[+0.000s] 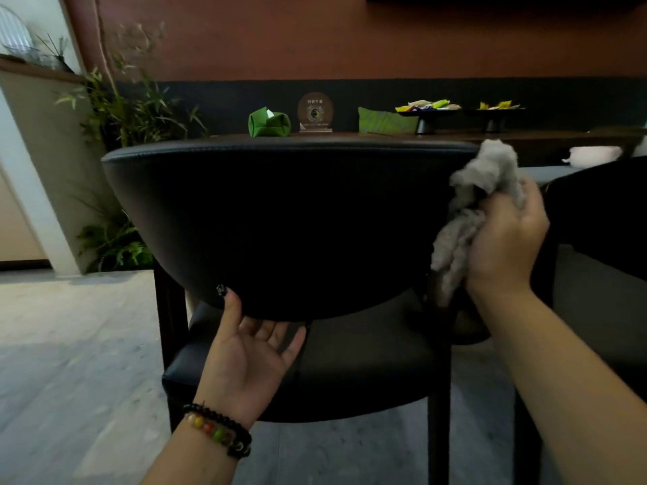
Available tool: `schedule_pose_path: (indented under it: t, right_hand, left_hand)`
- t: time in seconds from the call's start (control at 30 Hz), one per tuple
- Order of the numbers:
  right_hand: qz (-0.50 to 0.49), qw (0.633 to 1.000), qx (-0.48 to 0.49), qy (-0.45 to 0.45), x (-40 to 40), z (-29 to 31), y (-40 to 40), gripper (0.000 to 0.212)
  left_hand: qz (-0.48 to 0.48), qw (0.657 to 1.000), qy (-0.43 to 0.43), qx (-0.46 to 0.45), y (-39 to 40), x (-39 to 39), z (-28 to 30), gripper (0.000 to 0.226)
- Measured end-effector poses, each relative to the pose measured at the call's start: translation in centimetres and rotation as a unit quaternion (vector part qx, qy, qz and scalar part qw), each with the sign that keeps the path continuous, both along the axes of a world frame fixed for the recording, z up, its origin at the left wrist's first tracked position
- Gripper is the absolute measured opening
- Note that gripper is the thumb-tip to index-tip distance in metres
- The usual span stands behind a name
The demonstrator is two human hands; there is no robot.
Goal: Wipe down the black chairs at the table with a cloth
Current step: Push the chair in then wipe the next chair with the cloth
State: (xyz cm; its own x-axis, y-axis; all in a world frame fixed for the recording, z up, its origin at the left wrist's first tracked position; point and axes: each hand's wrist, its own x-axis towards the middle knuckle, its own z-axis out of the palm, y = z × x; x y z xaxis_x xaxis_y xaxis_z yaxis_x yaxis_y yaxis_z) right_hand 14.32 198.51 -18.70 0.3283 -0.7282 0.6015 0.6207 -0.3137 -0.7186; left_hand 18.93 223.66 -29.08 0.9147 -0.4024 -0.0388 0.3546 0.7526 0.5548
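Chair: a black chair with a curved, padded, leather-like backrest stands pushed toward the dark wooden table, seen from behind; its seat shows below the backrest.
Left hand: the left hand is palm up under the lower edge of the backrest, thumb laid against the back face, fingers tucked beneath and out of sight, so it appears to grasp that edge.
Wrist: beaded bracelets, one black, one with coloured beads.
Right hand: the right hand has its fingers curled round a bunched grey cloth.
Cloth position: pressed at the right end of the backrest, reaching from near the top rim down the side.
Second chair: another black chair stands just beside, at the right edge.
On the table: a green tissue holder, a round brown sign, a green patterned pouch, two black pedestal dishes of wrapped sweets.
Writing: the sign's print is too blurred to read.
Left background: leafy plants.
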Motion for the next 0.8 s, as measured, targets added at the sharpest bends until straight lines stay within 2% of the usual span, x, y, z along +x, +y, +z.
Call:
schedule_pose_path:
  t: [0.07,0.13,0.3,0.4,0.53,0.67,0.8]
  right_hand:
    - [0.000,0.999,0.040,0.005,0.7,-0.1,1.7,0.053]
    - [-0.010,0.997,0.076,0.012,1.5,-1.8,3.1,0.051]
    - [0.012,0.967,0.253,0.001,3.8,-3.3,1.7,0.029]
    - [0.033,0.936,0.346,0.051,4.9,-1.8,-1.2,0.022]
    - [0.080,0.917,0.359,0.158,4.8,-1.1,-3.8,0.025]
    - [0.114,0.911,0.377,0.124,3.0,-2.8,0.9,0.034]
    - [0.061,0.943,0.306,0.116,1.5,-6.7,9.2,0.023]
  left_hand:
    - [-0.001,1.000,0.002,0.007,0.1,0.2,-0.1,0.059]
    - [-0.001,1.000,0.004,0.019,0.3,0.5,-0.3,0.060]
    - [0.001,1.000,0.016,-0.006,0.1,1.0,-0.5,0.060]
    - [-0.011,1.000,0.017,-0.017,-0.1,1.0,-0.5,0.063]
    - [-0.028,1.000,0.013,-0.003,0.2,1.3,-0.6,0.060]
    - [-0.038,0.999,0.002,0.015,0.6,1.5,-0.6,0.063]
    - [-0.028,0.999,-0.019,0.026,0.4,1.4,-0.5,0.066]
